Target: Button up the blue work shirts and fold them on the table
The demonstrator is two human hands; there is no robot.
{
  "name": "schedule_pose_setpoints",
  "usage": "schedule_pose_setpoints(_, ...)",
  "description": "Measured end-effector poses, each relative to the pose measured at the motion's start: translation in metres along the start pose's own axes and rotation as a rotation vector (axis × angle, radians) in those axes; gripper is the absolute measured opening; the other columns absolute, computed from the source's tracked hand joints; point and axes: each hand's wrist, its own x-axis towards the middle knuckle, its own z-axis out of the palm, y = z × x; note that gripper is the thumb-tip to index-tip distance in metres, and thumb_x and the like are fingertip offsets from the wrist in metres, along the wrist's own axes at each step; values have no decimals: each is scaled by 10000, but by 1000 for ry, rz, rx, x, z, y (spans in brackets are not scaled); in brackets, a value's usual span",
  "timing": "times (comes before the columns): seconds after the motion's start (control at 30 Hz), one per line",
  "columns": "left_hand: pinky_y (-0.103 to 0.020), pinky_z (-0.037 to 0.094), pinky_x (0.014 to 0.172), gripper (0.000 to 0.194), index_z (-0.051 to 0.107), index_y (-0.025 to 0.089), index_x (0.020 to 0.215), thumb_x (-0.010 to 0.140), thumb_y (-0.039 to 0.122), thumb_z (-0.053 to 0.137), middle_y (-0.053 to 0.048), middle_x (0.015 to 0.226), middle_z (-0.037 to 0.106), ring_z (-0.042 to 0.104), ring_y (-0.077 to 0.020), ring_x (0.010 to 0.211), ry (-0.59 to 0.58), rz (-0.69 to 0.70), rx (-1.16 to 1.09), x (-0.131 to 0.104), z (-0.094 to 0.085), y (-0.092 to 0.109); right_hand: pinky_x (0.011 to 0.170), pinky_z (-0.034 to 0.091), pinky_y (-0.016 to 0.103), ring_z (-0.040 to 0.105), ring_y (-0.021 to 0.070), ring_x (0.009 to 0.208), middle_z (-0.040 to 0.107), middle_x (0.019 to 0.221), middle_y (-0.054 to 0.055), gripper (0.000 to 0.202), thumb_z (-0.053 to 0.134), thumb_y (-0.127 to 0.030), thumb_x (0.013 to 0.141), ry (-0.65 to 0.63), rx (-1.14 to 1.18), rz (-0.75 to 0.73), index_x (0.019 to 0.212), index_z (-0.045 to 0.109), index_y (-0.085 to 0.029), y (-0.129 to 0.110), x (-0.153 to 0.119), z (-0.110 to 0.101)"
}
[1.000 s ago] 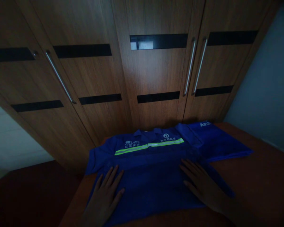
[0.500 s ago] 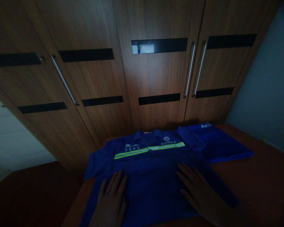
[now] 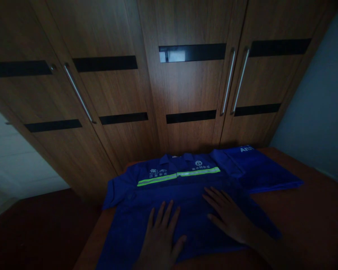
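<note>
A blue short-sleeved work shirt (image 3: 157,193) lies spread front side up, its collar toward the wardrobe. Across its chest runs a yellow-green and silver reflective stripe, with white logos and lettering above. My left hand (image 3: 162,236) rests palm down on the lower middle of the shirt, fingers spread. On the shirt's right part, my right hand (image 3: 227,215) lies flat with its fingers stretched toward the stripe. Neither hand grips the cloth. The light is dim, and the lower edge of the shirt is partly covered by my hands.
A folded brighter blue cloth (image 3: 266,172) with white letters lies beside the shirt's right sleeve. Both rest on a reddish-brown surface (image 3: 307,221). Close behind stands a wooden wardrobe (image 3: 188,86) with metal handles and black strips. A pale wall (image 3: 318,112) rises at right.
My left hand has moved right across the shirt, and its fingers are more spread. My right hand has shifted slightly left and up. The view has tilted a little.
</note>
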Motion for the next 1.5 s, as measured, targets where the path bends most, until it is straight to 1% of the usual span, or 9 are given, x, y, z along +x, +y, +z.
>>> schedule_pose_setpoints(0.33, -465, 417, 990, 618, 380, 379, 1401, 822, 562, 497, -23, 1461, 416, 476, -309, 1255, -33, -28, -22, -37, 1, -11, 1138, 202, 503, 197, 244, 1413, 193, 1551, -11, 555, 351, -479, 949, 6, -38, 23, 1469, 212, -346, 5, -37, 1)
schedule_pose_setpoints(0.43, -386, 450, 969, 422, 562, 306, 1254, 900, 453, 382, -34, 1344, 547, 568, -241, 1144, 9, -282, -28, -33, -32, -47, 1143, 195, 499, 191, 241, 1415, 186, 1553, -15, 563, 349, -486, 947, -2, -37, 30, 1472, 202, -344, 4, -40, 0)
schedule_pose_setpoints(0.53, -461, 430, 947, 523, 549, 146, 1227, 894, 480, 324, -164, 1264, 557, 566, -320, 1100, 102, -607, 129, -27, -60, -106, 1144, 189, 508, 189, 244, 1415, 191, 1551, -13, 561, 347, -488, 947, -2, -37, 34, 1471, 207, -343, 5, -39, -2)
schedule_pose_setpoints(0.6, -478, 462, 862, 631, 517, 94, 1234, 865, 565, 319, -211, 1157, 594, 592, -361, 1032, 36, -814, 89, -25, -65, -144, 1143, 190, 512, 195, 246, 1414, 199, 1549, -11, 555, 351, -486, 946, 0, -30, 37, 1467, 224, -343, 4, -38, -2)
schedule_pose_setpoints(0.73, -377, 493, 806, 642, 501, 49, 1232, 881, 546, 294, -201, 1058, 648, 643, -304, 951, -62, -841, -52, -22, -51, -186, 1139, 205, 516, 218, 252, 1407, 238, 1540, 2, 546, 379, -477, 938, 20, 1, 35, 1454, 279, -330, 1, -39, -2)
schedule_pose_setpoints(0.93, -407, 420, 918, 485, 472, 121, 1262, 919, 387, 255, -181, 1247, 565, 564, -310, 1109, 82, -676, 200, -11, -54, -165, 1051, 395, 443, 500, 238, 1231, 533, 1349, 77, 423, 410, -409, 926, 231, 49, 201, 1294, 527, -237, 17, -37, -6)
schedule_pose_setpoints(1.07, -358, 467, 809, 407, 540, 194, 1152, 914, 408, 289, -123, 1075, 666, 645, -263, 960, -146, -639, 17, -10, -69, -127, 899, 501, 398, 629, 247, 1022, 648, 1140, 121, 370, 385, -381, 915, 411, -23, 441, 1130, 599, -170, 50, -35, -20)
schedule_pose_setpoints(1.23, -426, 477, 745, 411, 566, 206, 1074, 891, 470, 310, -147, 1096, 659, 660, -317, 912, -220, -763, 28, -27, -70, -106, 769, 518, 392, 669, 272, 923, 682, 1074, 107, 409, 393, -449, 891, 275, -35, 639, 1149, 574, -189, 64, -36, -31)
schedule_pose_setpoints(1.5, -350, 476, 763, 412, 588, 176, 1042, 867, 474, 365, -126, 1008, 693, 662, -280, 930, -206, -821, -194, -37, -55, -119, 694, 477, 395, 677, 308, 880, 715, 942, 105, 489, 342, -601, 875, 107, 42, 786, 1044, 608, -227, 72, -22, -33)
